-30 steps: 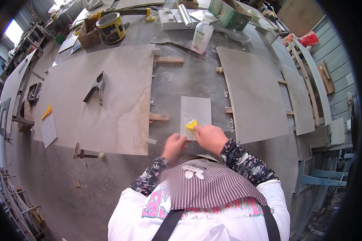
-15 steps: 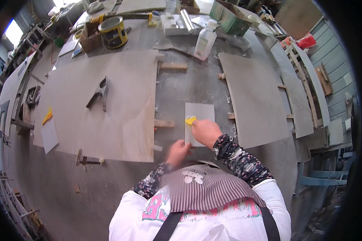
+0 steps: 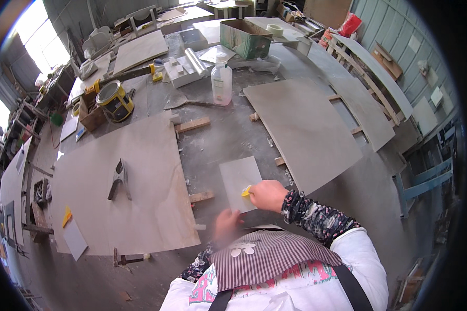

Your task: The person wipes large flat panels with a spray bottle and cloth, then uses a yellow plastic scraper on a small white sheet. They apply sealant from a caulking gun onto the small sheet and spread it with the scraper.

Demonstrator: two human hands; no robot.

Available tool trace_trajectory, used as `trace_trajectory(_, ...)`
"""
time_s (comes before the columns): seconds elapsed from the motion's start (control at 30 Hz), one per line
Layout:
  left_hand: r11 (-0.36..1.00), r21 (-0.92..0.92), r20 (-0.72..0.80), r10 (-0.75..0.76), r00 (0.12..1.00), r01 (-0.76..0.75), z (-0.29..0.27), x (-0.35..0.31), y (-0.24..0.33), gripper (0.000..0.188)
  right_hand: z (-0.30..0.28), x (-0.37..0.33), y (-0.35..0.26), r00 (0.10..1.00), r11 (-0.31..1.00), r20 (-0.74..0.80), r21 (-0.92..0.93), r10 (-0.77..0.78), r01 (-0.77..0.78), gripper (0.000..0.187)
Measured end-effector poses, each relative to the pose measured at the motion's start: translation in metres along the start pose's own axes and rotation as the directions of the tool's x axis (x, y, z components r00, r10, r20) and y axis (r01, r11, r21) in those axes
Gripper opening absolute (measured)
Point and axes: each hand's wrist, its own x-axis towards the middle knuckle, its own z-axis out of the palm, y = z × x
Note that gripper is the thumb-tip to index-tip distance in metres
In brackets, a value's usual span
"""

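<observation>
My right hand [image 3: 269, 195] is closed round a small yellow scraper [image 3: 246, 192], a little white stuff showing on it. The scraper is over the near right part of a pale rectangular panel [image 3: 239, 173] lying on the grey worktable. My left hand [image 3: 228, 223], smeared by motion, is by the near left corner of that panel; its fingers cannot be made out clearly. Left of it lies a large beige slab [image 3: 145, 171] with a black spring clamp [image 3: 120, 181] on top. Another yellow scraper [image 3: 67, 216] rests beside a small white sheet [image 3: 75, 240] at that slab's left edge.
On the right, a second beige slab [image 3: 308, 135] rests on wooden blocks. Beyond the panel stand a plastic bottle [image 3: 221, 83], a yellow and black can [image 3: 115, 101] and a green carton [image 3: 244, 40]. A bar clamp [image 3: 132, 259] projects at the left slab's near edge.
My view has tilted up and turned, so the tables appear shifted and rotated. On the panel, the yellow scraper has moved from the middle left toward the near right edge. My left hand has blurred.
</observation>
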Motion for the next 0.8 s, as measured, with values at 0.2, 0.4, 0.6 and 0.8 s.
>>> trace_trajectory(0.2, 1.000, 0.005, 0.007, -0.024, 1.000, 0.024, -0.001, -0.001, 0.000, 0.026, -0.002, 0.014, 0.000, 1.000, 1.000, 0.025, 0.004, 0.007, -0.007, 0.027)
trace_trajectory(0.4, 1.000, 0.019, -0.010, -0.017, 1.000, 0.017, -0.001, 0.002, -0.004, 0.026, -0.003, 0.038, -0.010, 0.999, 1.000, 0.028, 0.017, -0.018, 0.018, 0.029)
trace_trajectory(0.6, 0.996, -0.056, -0.027, 0.063, 0.998, -0.065, 0.004, 0.001, -0.009, 0.030, -0.009, 0.024, -0.021, 0.999, 0.997, -0.039, 0.064, -0.036, 0.038, 0.028)
trace_trajectory(0.8, 0.978, -0.197, -0.005, 0.075, 0.997, -0.075, 0.006, 0.009, -0.022, 0.024, 0.003, -0.005, -0.025, 0.995, 0.999, 0.092, -0.033, -0.023, 0.026, 0.026)
